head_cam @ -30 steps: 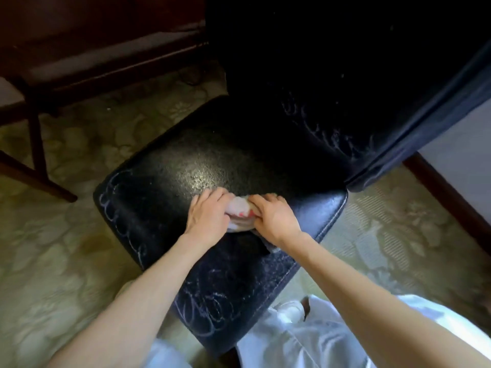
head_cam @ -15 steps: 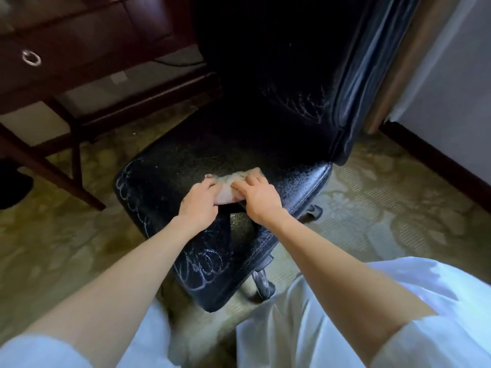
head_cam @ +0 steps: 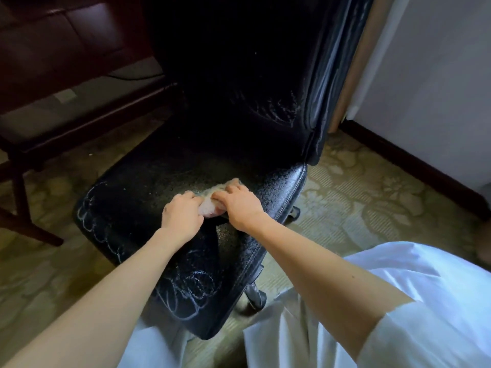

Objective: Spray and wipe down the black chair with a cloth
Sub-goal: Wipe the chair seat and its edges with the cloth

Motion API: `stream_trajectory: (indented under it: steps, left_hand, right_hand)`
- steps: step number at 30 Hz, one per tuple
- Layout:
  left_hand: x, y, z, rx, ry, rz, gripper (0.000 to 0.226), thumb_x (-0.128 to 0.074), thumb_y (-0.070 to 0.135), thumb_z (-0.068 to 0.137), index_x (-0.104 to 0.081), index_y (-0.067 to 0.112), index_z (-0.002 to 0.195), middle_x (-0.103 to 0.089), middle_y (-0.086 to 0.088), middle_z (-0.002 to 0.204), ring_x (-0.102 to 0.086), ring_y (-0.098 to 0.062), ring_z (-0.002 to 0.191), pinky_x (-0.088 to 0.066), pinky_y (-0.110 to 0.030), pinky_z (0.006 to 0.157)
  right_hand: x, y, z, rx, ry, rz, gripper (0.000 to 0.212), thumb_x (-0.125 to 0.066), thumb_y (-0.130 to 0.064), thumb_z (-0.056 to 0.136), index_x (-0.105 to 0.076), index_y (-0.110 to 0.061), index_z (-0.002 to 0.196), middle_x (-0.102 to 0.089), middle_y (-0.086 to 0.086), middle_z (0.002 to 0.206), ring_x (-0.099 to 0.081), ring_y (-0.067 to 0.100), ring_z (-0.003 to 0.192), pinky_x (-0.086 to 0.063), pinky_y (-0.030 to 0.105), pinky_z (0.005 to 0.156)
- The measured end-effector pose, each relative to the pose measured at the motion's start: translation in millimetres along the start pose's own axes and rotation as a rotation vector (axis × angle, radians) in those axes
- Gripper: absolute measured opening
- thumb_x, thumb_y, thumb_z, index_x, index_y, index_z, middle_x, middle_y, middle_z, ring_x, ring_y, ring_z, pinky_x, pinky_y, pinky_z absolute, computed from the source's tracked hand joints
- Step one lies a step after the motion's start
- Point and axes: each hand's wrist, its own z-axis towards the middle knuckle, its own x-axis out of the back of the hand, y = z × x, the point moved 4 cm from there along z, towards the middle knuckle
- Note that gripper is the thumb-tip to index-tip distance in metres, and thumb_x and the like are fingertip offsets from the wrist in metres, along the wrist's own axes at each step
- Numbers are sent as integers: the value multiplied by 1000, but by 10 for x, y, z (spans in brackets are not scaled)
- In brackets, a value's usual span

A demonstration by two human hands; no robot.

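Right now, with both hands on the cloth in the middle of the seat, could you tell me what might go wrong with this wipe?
1. The chair stands on a wheeled base, with a caster showing, so pushing the cloth with the left hand and right hand could roll it away.
2. The bunched cloth covers little of the seat; the white marks near the front edge and on the backrest may get missed.
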Motion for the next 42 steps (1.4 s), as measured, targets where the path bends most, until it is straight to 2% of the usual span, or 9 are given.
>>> stream_trajectory:
  steps: [8, 16, 21, 24, 29, 33, 38, 42]
  left_hand:
    - [-17, 9, -5, -19, 28, -5, 44, -60, 22, 88, -55, 20, 132, -52, -2, 133, -49, -26, 116, -46, -38, 92]
    - [27, 53, -49, 34, 33, -32, 53, -64, 19, 85, -49, 20, 136, -49, -1, 134, -47, -28, 116, -44, -46, 94]
    - [45, 134, -123, 10, 129, -41, 47, -59, 9, 84, -47, 14, 129, -45, -7, 125, -43, -32, 109, -44, -48, 88]
    - [176, 281, -92, -53, 195, -16, 49, -57, 9, 82, -47, 17, 130, -47, -5, 121, -44, -30, 104, -45, -46, 83]
    - [406, 837, 196, -220, 244, 34, 53, -62, 12, 81, -48, 22, 131, -49, -4, 123, -47, -31, 103, -46, -45, 78]
    - [437, 1505, 517, -360, 266, 112, 50, -63, 14, 81, -50, 24, 128, -50, -7, 120, -49, -33, 101, -47, -44, 72]
    - [319, 2179, 817, -465, 234, 158, 42, -56, 19, 88, -48, 27, 129, -46, -5, 123, -45, -30, 103, -42, -39, 75]
    - [227, 2349, 1007, -501, 202, 157, 40, -57, 22, 88, -53, 25, 127, -47, -5, 124, -44, -31, 104, -39, -39, 76]
  right_hand:
    - [-9, -16, 3, 2, 49, -2, 51, -55, -10, 88, -43, -28, 135, -45, 10, 132, -40, 33, 123, -41, 39, 93]
    - [13, 66, -1, 71, 37, -9, 57, -56, -12, 88, -39, -33, 138, -44, 8, 133, -40, 31, 122, -43, 37, 86]
    - [132, 155, -52, 96, 137, 48, 50, -50, -8, 88, -45, -29, 133, -49, 6, 127, -42, 30, 116, -44, 37, 80]
    - [241, 334, -148, 77, 228, 80, 47, -49, -6, 87, -49, -28, 128, -51, 4, 120, -43, 29, 109, -39, 33, 71]
    - [424, 880, -348, -39, 394, 175, 48, -48, -1, 83, -54, -27, 124, -55, 3, 111, -46, 29, 98, -40, 36, 70]
    - [488, 1512, -514, -216, 532, 244, 52, -49, 4, 77, -60, -25, 118, -59, 4, 111, -49, 32, 97, -36, 33, 68]
    - [338, 2151, -675, -411, 597, 411, 54, -48, 6, 75, -61, -25, 117, -59, 4, 111, -49, 31, 100, -32, 30, 70]
    - [192, 2360, -574, -506, 566, 590, 58, -45, 9, 73, -59, -26, 116, -59, 5, 110, -51, 26, 100, -35, 30, 75]
